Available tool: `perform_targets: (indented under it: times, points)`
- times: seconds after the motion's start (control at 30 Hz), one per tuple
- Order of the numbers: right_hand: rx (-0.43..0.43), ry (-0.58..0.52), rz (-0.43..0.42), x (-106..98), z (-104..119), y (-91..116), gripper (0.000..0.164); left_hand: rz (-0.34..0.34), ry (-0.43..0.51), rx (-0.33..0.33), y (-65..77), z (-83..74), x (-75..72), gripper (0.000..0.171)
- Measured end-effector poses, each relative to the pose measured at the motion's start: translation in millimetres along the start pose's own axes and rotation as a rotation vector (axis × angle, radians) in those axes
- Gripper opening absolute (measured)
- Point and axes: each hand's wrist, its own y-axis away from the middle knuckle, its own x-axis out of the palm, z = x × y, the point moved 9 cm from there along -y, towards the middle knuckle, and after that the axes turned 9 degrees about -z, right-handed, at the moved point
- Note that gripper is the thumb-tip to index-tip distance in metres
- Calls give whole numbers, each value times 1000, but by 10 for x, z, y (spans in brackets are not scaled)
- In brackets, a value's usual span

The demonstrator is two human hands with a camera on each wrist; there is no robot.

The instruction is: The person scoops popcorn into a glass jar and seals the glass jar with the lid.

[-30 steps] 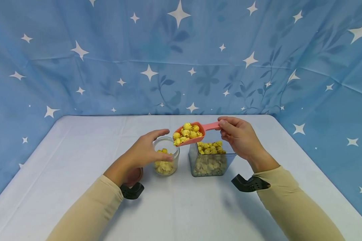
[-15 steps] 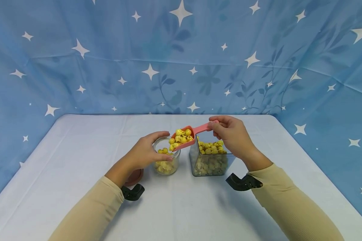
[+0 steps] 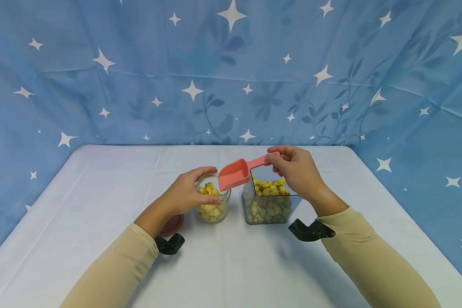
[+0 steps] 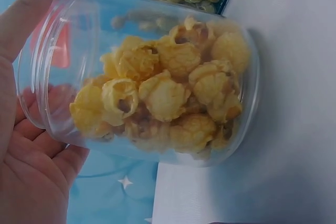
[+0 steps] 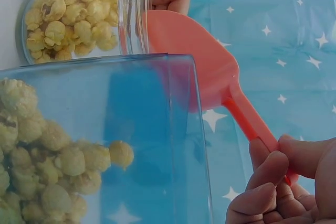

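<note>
My left hand (image 3: 182,193) grips the clear jar (image 3: 226,205) near its mouth, thumb on one side and fingers on the other. Yellow popcorn (image 4: 164,95) fills the lower and middle part of the jar, which stands upright on the table. With thumb and fingertips, my right hand (image 3: 299,173) pinches the handle of a pink scoop (image 3: 235,174). The scoop's bowl tilts down to the left, its lip right at the jar's rim, and holds no popcorn. In the right wrist view, the scoop (image 5: 205,61) shows partly through a clear bin's wall.
Right of the jar stands the clear rectangular bin (image 3: 249,209) with more popcorn (image 3: 270,188) in it. A brownish-pink round lid (image 3: 172,225) lies by my left wrist, partly covered. Blue star-patterned cloth (image 3: 231,77) hangs behind the white table (image 3: 231,265).
The scoop has moved left and down to the jar's mouth and tipped. Its popcorn has dropped into the jar, where the level is higher. My left hand has stayed at the jar.
</note>
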Motion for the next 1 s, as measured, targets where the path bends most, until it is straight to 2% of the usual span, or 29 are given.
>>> perform_targets:
  times: [1.0]
  points:
    - [13,-13,17,-23,-112,-3,39,29,-26,5,-5,-19,-6,89]
